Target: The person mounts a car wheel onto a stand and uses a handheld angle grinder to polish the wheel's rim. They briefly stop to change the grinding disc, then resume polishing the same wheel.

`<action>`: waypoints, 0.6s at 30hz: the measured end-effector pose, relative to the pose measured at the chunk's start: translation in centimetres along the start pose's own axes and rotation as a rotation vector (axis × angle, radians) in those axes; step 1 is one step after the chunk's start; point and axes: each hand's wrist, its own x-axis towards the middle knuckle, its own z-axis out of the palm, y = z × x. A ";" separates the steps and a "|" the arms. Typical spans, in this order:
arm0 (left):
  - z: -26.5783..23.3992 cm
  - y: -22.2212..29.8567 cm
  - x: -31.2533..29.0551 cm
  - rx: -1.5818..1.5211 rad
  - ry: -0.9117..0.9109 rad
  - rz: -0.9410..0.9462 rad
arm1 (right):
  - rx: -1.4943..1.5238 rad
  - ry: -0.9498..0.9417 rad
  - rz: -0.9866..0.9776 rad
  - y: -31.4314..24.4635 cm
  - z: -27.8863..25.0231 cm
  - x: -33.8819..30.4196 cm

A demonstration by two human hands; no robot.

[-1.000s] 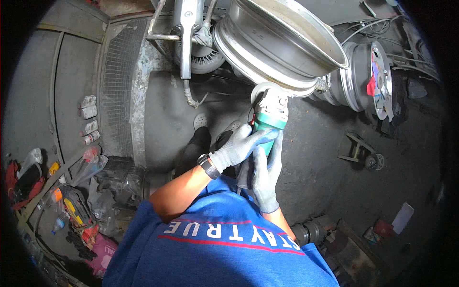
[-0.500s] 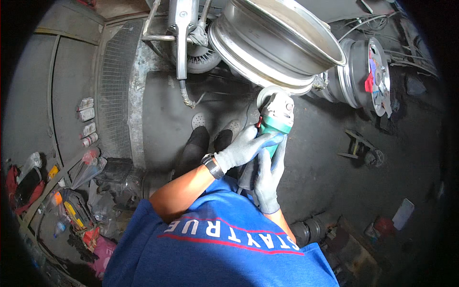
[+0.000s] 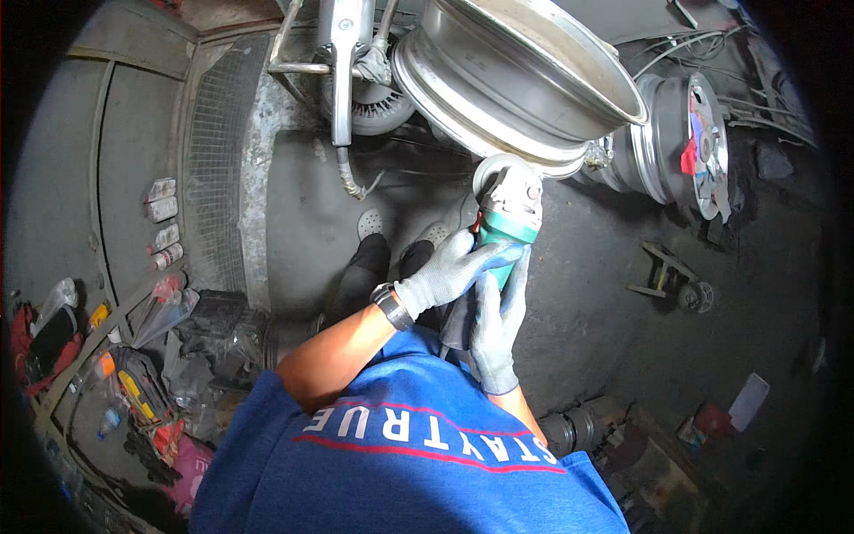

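Observation:
A green angle grinder [image 3: 509,222] with a grey metal head is held up against the lower rim of a large silver alloy wheel rim [image 3: 516,80] mounted in front of me. My left hand [image 3: 445,276], in a grey glove with a black wristwatch, wraps the grinder body from the left. My right hand [image 3: 494,325], also in a grey glove, grips the grinder's rear from below. The grinding disc sits right under the rim's edge; contact is hidden by the guard.
A second silver wheel rim [image 3: 685,142] stands at the right. A metal stand arm [image 3: 342,62] hangs at the top. Spray cans and bottles [image 3: 160,222] line the left. Tools and rags [image 3: 133,383] litter the lower left. A small metal bracket [image 3: 667,276] lies on the floor.
The view has shifted slightly; the grinder and both hands stay against the rim's lower edge, with the grip unchanged.

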 end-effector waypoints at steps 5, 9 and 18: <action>0.3 -0.2 -0.1 0.053 0.030 0.041 | -0.021 0.017 0.023 0.4 -0.5 -0.3; -0.6 0.4 -0.4 0.072 -0.022 -0.014 | 0.017 0.004 -0.004 0.0 0.1 0.0; 0.0 0.5 -0.3 0.053 0.084 0.015 | -0.011 -0.002 0.008 0.1 0.0 -0.1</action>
